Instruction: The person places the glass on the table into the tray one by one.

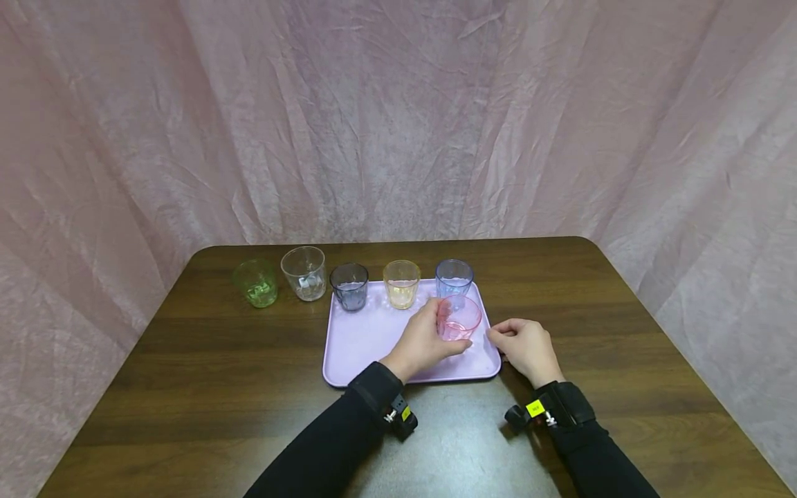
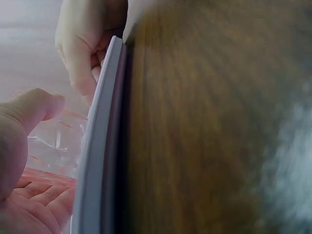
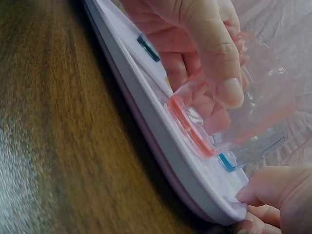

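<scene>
My left hand point(image 1: 426, 340) grips a clear pink glass point(image 1: 459, 317), thumb on the near side and fingers round the far side. The glass stands upright over the right part of a lilac tray point(image 1: 358, 349); in the right wrist view its thick pink base point(image 3: 187, 124) is close over the tray surface. At the tray's right edge, my right hand point(image 1: 526, 346) pinches the rim, with the thumb point(image 3: 263, 187) on top and fingers below. Along the tray's far side stand a blue glass point(image 1: 454, 278), a yellow glass point(image 1: 401, 285) and a grey glass point(image 1: 350, 287).
Left of the tray, on the brown wooden table point(image 1: 218, 387), stand a colourless glass point(image 1: 304, 274) and a green glass point(image 1: 256, 283). A pale pink curtain point(image 1: 398, 124) hangs behind the table's far edge.
</scene>
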Demonstrator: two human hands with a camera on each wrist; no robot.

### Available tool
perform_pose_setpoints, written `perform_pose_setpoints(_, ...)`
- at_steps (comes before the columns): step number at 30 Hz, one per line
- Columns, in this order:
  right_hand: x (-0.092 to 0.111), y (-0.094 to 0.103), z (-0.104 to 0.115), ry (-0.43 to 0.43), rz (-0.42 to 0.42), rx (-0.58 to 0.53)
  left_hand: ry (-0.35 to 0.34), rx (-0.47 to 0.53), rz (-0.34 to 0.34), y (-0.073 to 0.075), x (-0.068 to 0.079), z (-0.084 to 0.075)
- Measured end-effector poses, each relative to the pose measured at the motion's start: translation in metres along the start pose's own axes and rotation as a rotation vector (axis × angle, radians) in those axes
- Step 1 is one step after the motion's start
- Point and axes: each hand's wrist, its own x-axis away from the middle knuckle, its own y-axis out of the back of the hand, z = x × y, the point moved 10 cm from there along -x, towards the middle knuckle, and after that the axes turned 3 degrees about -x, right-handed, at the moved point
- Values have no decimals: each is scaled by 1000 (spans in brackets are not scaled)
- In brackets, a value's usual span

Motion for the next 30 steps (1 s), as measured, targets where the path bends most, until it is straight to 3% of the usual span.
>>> perform_pose_setpoints(21,1,1,2,14,-9,4,-8,-17,1,-5,3,-5)
perform_pose_setpoints(30,2,2,3,13,-10,13,20,-36,6,-3,3,-2)
